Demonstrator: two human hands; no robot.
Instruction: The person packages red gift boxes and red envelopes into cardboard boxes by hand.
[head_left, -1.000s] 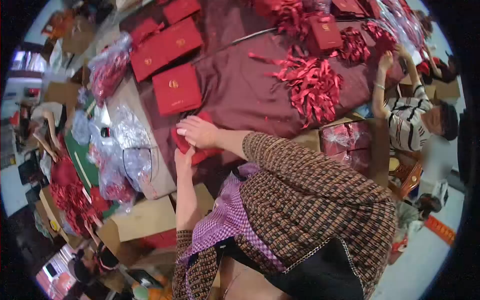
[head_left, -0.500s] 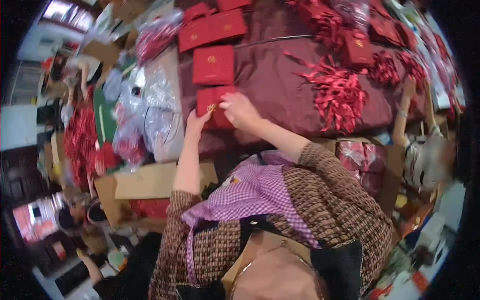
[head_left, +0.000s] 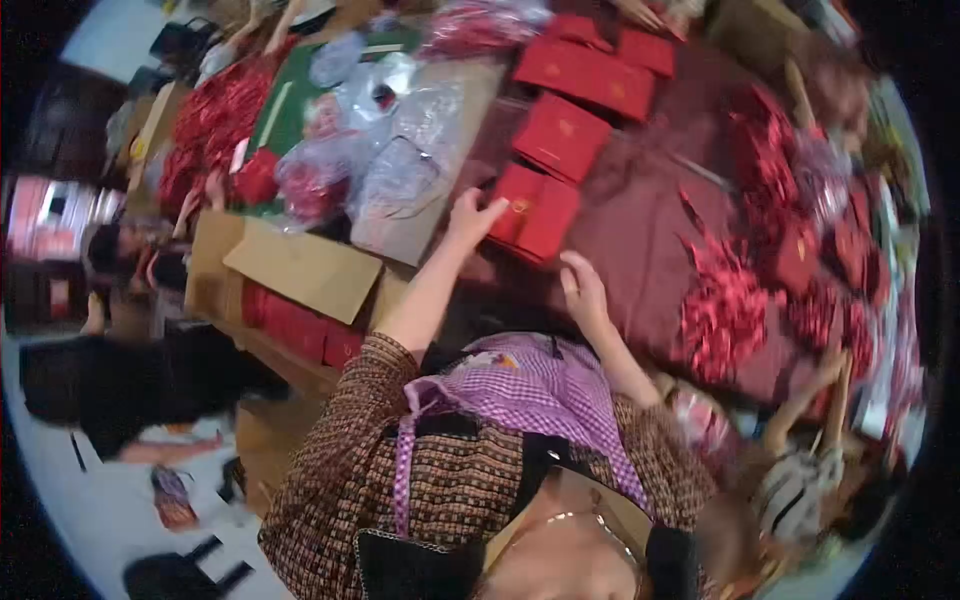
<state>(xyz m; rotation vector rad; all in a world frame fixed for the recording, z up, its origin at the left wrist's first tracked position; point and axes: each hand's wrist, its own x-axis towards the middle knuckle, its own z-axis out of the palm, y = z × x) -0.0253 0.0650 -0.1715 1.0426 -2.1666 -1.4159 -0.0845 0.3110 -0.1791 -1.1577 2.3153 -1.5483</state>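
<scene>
On the dark red cloth-covered table lies a red box [head_left: 538,212] with a small gold emblem, nearest to me in a row of red boxes. Beside its left edge is my left hand [head_left: 470,220], thumb spread from the fingers and thumb tip right at the box. My right hand [head_left: 587,292] is just off the box's near right corner, empty, with its fingers loosely bent and apart. Another red box [head_left: 562,137] lies directly beyond, and a longer red piece [head_left: 585,78] is past that.
Clear plastic bags [head_left: 405,185] lie on the left. An open cardboard box [head_left: 300,265] with red boxes inside stands at the near left. Red ribbon tassels [head_left: 720,315] are piled on the right. Other people's arms [head_left: 815,395] reach in at the right, with more hands at the far edge.
The view has turned, shifting the table contents rightward. My right hand has come off the nearest red box toward its near right corner. My left hand's thumb and fingers have spread at its left edge.
</scene>
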